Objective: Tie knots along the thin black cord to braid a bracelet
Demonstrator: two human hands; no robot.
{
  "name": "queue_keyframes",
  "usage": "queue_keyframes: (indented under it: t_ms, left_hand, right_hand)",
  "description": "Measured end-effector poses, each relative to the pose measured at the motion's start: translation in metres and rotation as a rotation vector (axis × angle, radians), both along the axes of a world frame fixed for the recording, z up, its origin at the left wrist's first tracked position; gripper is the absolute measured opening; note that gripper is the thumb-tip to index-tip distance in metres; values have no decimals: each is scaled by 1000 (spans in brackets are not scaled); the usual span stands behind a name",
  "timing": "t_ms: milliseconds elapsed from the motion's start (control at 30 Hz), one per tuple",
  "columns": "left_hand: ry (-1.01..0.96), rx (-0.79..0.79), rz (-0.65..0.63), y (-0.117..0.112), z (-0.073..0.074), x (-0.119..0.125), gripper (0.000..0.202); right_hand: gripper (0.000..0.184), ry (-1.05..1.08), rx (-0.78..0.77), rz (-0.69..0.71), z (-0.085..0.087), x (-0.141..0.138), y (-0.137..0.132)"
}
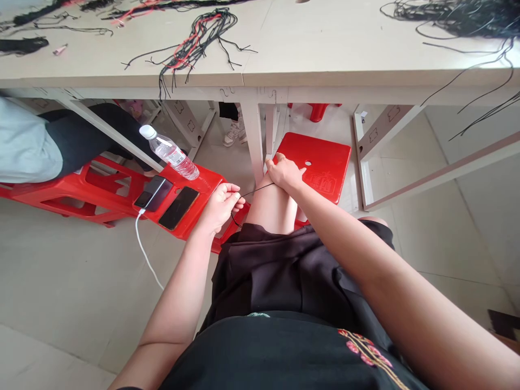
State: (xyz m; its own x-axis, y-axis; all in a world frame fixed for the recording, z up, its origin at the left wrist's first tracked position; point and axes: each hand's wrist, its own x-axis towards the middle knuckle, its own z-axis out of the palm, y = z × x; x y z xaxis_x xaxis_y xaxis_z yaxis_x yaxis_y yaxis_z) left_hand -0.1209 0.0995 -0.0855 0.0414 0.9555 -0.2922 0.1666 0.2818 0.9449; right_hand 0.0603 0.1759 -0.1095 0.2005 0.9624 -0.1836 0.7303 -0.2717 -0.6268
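Head cam: blk cord (257, 189), L grip (222, 208) to R grip (285, 173) on leg (271, 208)

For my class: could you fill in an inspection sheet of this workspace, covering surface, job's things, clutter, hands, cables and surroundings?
Surface: pale tabletop bearing a tangled bundle of thin black and red cords and a loose heap of black cords.
Job's things: one thin black cord crossing the person's bare leg.
Clutter: clear plastic bottle with white cap, flat black phone and dark rectangular device on a red plastic stool.
Hands: left hand pinches the cord; right hand lies on the leg, fingers spread; whether it pins the cord is hidden.
Cables: white cable from the device, hanging past the stool's edge.
Surroundings: another red plastic stool, seated person in pale top, grey tiled floor.
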Motion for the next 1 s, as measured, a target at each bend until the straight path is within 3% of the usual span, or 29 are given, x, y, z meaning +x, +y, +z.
queue_keyframes:
  t_ms: [267,467,733,867,1000]
  left_hand:
    - [-26,-29,-34,-1,3,-1,9]
    - [54,69,-78,-3,5,1,20]
    - [89,29,-27,5,3,3,7]
    - [132,50,-139,8,2,10,20]
    - [275,213,-253,14,-3,33,29]
  right_hand:
    - [41,9,15,0,-1,0,-1]
    - [41,21,2,-1,1,0,-1]
    - [39,37,12,-3,1,0,-3]
    - [36,36,18,-2,1,0,-3]
    - [34,32,22,-4,1,-1,-2]
